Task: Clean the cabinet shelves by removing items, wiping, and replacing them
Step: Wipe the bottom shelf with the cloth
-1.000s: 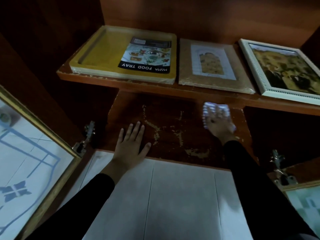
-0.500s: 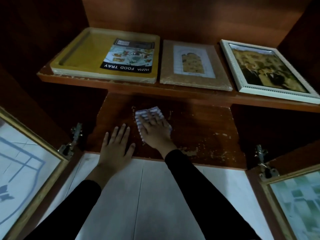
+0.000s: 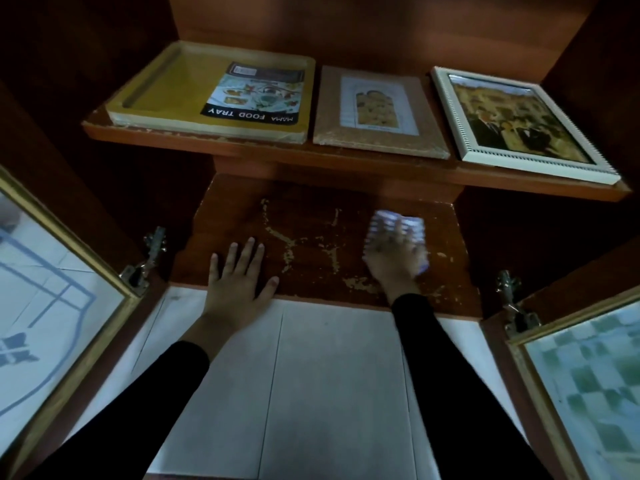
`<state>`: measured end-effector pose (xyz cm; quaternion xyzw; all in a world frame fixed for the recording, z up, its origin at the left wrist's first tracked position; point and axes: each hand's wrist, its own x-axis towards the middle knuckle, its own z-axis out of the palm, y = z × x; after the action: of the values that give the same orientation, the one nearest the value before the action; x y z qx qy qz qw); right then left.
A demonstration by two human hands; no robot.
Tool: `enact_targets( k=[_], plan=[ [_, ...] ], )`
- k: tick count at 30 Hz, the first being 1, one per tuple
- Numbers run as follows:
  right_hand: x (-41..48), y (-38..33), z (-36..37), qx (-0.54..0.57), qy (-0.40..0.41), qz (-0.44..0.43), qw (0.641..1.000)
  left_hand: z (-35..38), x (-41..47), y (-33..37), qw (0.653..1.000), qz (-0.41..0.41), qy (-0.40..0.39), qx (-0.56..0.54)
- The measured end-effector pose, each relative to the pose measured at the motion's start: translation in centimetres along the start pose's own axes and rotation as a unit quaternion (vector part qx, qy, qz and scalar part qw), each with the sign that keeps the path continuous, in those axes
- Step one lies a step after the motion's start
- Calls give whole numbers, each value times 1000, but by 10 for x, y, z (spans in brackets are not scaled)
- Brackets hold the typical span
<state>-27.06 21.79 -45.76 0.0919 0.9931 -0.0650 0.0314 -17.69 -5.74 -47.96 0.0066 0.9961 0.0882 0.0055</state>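
Observation:
A worn brown bottom shelf [image 3: 311, 244] with flaked patches lies below me. My left hand [image 3: 239, 275] rests flat on its front left, fingers spread. My right hand [image 3: 394, 254] presses a white and lilac cloth [image 3: 394, 221] onto the shelf's right side, fingers laid over it; the hand is blurred. On the upper shelf [image 3: 346, 161] lie a yellow food tray [image 3: 166, 88] with a printed label, a brown picture frame [image 3: 377, 109] and a white picture frame [image 3: 519, 123].
Two glass cabinet doors stand open: one at the left [image 3: 52, 289] with a gold edge, one at the right [image 3: 588, 375] with a green check pattern. Metal hinges [image 3: 149, 258] sit at both door corners. White floor tiles [image 3: 311, 375] lie in front of the cabinet.
My right hand swept the cloth from the right of the shelf to the middle beside my left hand, then back to the right. My left hand stayed flat in place.

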Motion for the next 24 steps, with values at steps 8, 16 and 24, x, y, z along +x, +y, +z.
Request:
enact_targets(
  k=[8, 16, 24],
  plan=[
    [-70, -73, 12, -11, -28, -226, 974, -2, -9, -21, 999, -38, 27, -27],
    [-30, 94, -12, 26, -12, 43, 999, -1, -16, -6, 1000, -11, 4, -6],
    [-64, -32, 9, -9, -26, -84, 996, 4, -12, 17, 1000, -4, -2, 7]
  ],
)
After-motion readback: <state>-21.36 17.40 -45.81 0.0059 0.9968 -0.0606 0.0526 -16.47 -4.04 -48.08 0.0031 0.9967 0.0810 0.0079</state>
